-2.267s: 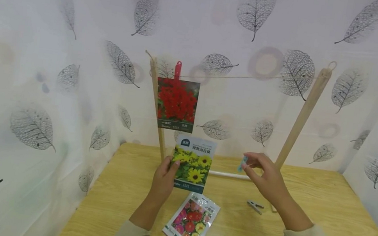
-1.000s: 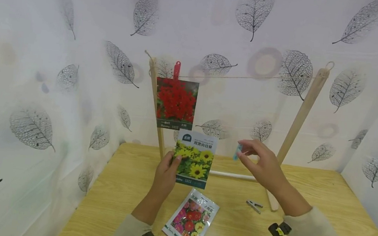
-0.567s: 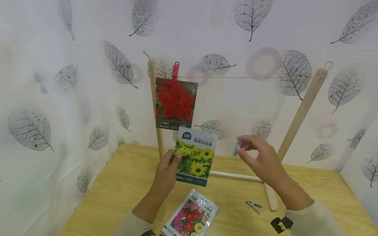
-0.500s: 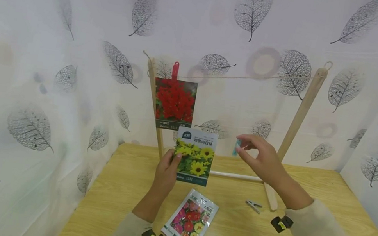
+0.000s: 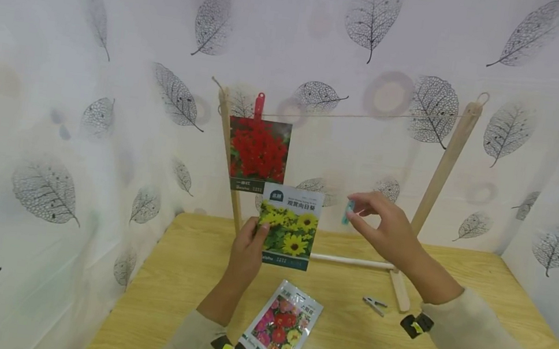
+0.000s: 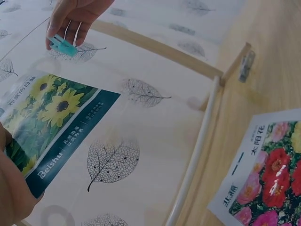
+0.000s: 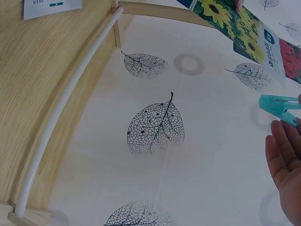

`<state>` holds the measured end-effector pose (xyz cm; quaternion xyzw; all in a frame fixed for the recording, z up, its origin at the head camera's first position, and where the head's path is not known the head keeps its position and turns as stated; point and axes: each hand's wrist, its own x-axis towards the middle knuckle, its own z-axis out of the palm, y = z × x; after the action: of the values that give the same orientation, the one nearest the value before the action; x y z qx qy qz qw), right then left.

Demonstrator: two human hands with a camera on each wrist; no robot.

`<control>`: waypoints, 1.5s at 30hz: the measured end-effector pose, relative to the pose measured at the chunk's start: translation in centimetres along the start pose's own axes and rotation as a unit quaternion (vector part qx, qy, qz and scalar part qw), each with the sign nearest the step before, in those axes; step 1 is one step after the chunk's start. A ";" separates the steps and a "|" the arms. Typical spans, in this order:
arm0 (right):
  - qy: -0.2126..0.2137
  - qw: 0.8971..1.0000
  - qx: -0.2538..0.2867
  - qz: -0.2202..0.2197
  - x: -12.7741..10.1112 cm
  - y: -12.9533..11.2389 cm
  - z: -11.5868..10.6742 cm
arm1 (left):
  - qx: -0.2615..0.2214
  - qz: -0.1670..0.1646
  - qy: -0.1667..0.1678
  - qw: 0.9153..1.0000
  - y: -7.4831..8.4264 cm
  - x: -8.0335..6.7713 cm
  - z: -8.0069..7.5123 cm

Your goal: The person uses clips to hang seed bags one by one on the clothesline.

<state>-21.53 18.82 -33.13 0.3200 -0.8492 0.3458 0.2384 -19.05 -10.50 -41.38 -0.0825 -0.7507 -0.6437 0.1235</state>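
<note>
My left hand (image 5: 246, 252) grips the left edge of a seed packet (image 5: 290, 228) with yellow sunflowers, thumb on its front, held upright above the table. To its right, my right hand (image 5: 390, 229) pinches a small turquoise clothespin (image 5: 348, 212) between thumb and fingers, apart from the packet. In the right wrist view the clothespin (image 7: 277, 106) points toward the packet. Behind the sunflower packet, a red-flower seed packet (image 5: 259, 152) hangs from a string (image 5: 360, 116) by a red clothespin (image 5: 259, 105); its lower right corner is hidden.
A seed packet (image 5: 282, 329) with mixed flowers lies on the wooden table (image 5: 164, 300). A grey clothespin (image 5: 374, 304) lies to its right. Wooden posts (image 5: 449, 160) hold the string, with a white rod (image 5: 347, 260) joining them below. Leaf-patterned sheeting hangs behind.
Both hands have risen slightly with the sunflower packet and turquoise clothespin. Over the longer span the right hand has also moved left, closer to the packet.
</note>
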 end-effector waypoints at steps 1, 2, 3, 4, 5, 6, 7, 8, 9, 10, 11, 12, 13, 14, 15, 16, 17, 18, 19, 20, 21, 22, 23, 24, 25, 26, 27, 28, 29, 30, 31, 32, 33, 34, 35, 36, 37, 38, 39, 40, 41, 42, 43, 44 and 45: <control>0.001 1.000 -0.001 -0.001 0.1 0.0 0.0 | -0.004 0.000 0.000 1.000 0.1 0.0 0.0; 0.002 1.000 -0.003 -0.002 0.2 -0.1 -0.1 | -0.006 0.000 0.000 1.000 0.1 0.1 0.0; 0.003 1.000 -0.005 -0.003 0.2 -0.1 -0.1 | -0.008 0.001 0.001 1.000 0.2 0.2 0.0; 0.003 1.000 -0.006 -0.004 0.3 -0.2 -0.2 | -0.010 0.000 0.002 1.000 0.3 0.2 0.0; 0.003 1.000 -0.007 -0.005 0.4 -0.2 -0.2 | -0.010 0.002 0.003 1.000 0.3 0.3 0.0; 0.003 1.000 -0.008 -0.005 0.5 -0.2 -0.2 | -0.010 0.002 0.004 1.000 0.3 0.3 0.0; 0.003 1.000 -0.007 -0.006 0.6 -0.3 -0.3 | -0.009 0.002 0.005 1.000 0.3 0.4 0.0; 0.002 1.000 -0.006 -0.007 0.7 -0.3 -0.3 | -0.009 0.001 0.006 1.000 0.4 0.5 0.0; 0.002 1.000 -0.005 -0.008 0.7 -0.3 -0.3 | -0.008 0.001 0.006 1.000 0.4 0.5 0.0; 0.001 1.000 -0.004 -0.008 0.8 -0.4 -0.3 | -0.007 0.001 0.006 1.000 0.4 0.6 0.0; 0.001 1.000 -0.003 -0.008 0.9 -0.4 -0.4 | -0.006 0.004 0.006 1.000 0.4 0.7 0.0; 0.000 1.000 -0.002 -0.007 1.0 -0.4 -0.4 | -0.007 0.004 0.007 1.000 0.4 0.7 0.0; 0.000 1.000 -0.002 -0.007 1.1 -0.4 -0.4 | -0.007 0.006 0.007 1.000 0.5 0.8 0.0; -0.001 1.000 -0.002 -0.006 1.1 -0.5 -0.4 | -0.006 0.010 0.008 1.000 0.5 0.9 0.0; -0.001 1.000 -0.002 -0.006 1.2 -0.5 -0.4 | -0.004 0.014 0.009 1.000 0.5 0.9 0.0; -0.001 1.000 -0.002 -0.006 1.2 -0.5 -0.4 | -0.003 0.016 0.010 1.000 0.6 1.0 0.0; -0.001 1.000 -0.003 -0.006 1.3 -0.6 -0.4 | -0.001 0.019 0.010 1.000 0.6 1.0 0.0; -0.002 1.000 -0.003 -0.006 1.3 -0.6 -0.4 | 0.001 0.020 0.011 1.000 0.7 1.1 0.0; -0.002 1.000 -0.004 -0.005 1.3 -0.7 -0.5 | 0.002 0.021 0.012 1.000 0.8 1.1 0.0; -0.003 1.000 -0.006 -0.004 1.4 -0.7 -0.5 | 0.004 0.021 0.013 1.000 0.9 1.2 0.0; -0.004 1.000 -0.008 -0.004 1.4 -0.8 -0.6 | 0.005 0.021 0.013 1.000 0.9 1.2 0.0; -0.005 1.000 -0.009 -0.002 1.5 -0.8 -0.6 | 0.004 0.020 0.012 1.000 1.0 1.2 0.0; -0.005 1.000 -0.011 -0.002 1.5 -0.9 -0.7 | 0.001 0.018 0.011 1.000 1.1 1.3 0.0; -0.006 1.000 -0.011 0.000 1.6 -1.0 -0.7 | -0.004 0.016 0.009 1.000 1.2 1.3 0.0; -0.007 1.000 -0.012 -0.001 1.6 -1.0 -0.7 | -0.006 0.014 0.007 1.000 1.3 1.3 0.0; -0.007 1.000 -0.013 -0.001 1.7 -1.1 -0.8 | -0.007 0.012 0.006 1.000 1.3 1.3 -0.1; -0.007 1.000 -0.013 -0.002 1.8 -1.1 -0.8 | -0.010 0.011 0.004 1.000 1.4 1.4 -0.1; -0.006 1.000 -0.013 -0.002 1.8 -1.2 -0.8 | -0.013 0.012 0.002 1.000 1.4 1.4 -0.1; -0.007 1.000 -0.012 -0.002 1.8 -1.2 -0.9 | -0.015 0.014 0.001 1.000 1.4 1.5 -0.1; -0.007 1.000 -0.012 -0.002 1.9 -1.2 -0.9 | -0.013 0.017 0.001 1.000 1.4 1.5 -0.1; -0.006 1.000 -0.012 -0.002 1.9 -1.2 -0.9 | -0.010 0.021 0.001 1.000 1.3 1.6 -0.1; -0.006 1.000 -0.011 -0.002 2.0 -1.2 -0.9 | -0.009 0.023 0.000 1.000 1.3 1.6 -0.1; -0.006 1.000 -0.011 -0.002 2.0 -1.3 -0.9 | -0.008 0.027 0.000 1.000 1.3 1.7 -0.1; -0.005 1.000 -0.010 -0.002 2.1 -1.3 -1.0 | -0.007 0.029 -0.001 1.000 1.2 1.7 -0.1; -0.004 1.000 -0.008 -0.002 2.2 -1.3 -1.0 | -0.010 0.030 -0.002 1.000 1.2 1.8 0.0; -0.002 1.000 -0.008 -0.004 2.3 -1.3 -1.1 | -0.011 0.030 -0.002 0.999 1.2 1.8 0.0; 0.000 1.000 -0.007 -0.005 2.3 -1.3 -1.1 | -0.015 0.030 -0.003 0.999 1.3 1.9 0.0; 0.002 1.000 -0.005 -0.007 2.4 -1.3 -1.2 | -0.016 0.030 -0.004 0.999 1.3 2.0 0.1; 0.004 1.000 -0.004 -0.009 2.5 -1.3 -1.2 | -0.017 0.030 -0.003 0.999 1.3 2.0 0.1; 0.006 1.000 -0.003 -0.011 2.7 -1.4 -1.3 | -0.020 0.030 -0.003 0.999 1.4 2.1 0.2; 0.007 1.000 -0.004 -0.014 2.8 -1.4 -1.3 | -0.021 0.031 -0.003 0.999 1.4 2.1 0.2; 0.009 1.000 -0.004 -0.017 2.9 -1.4 -1.3 | -0.021 0.031 -0.002 0.999 1.5 2.2 0.3; 0.010 1.000 -0.004 -0.018 3.0 -1.5 -1.4 | -0.024 0.032 -0.002 0.999 1.6 2.2 0.3; 0.011 1.000 -0.004 -0.020 3.0 -1.5 -1.4 | -0.025 0.032 -0.001 0.999 1.7 2.3 0.4; 0.013 1.000 -0.004 -0.021 3.1 -1.5 -1.4 | -0.027 0.034 -0.001 0.999 1.7 2.3 0.4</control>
<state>-22.31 17.83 -29.56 0.3318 -0.8407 0.3417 0.2578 -20.80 -9.89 -39.14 -0.1115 -0.7300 -0.6592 0.1423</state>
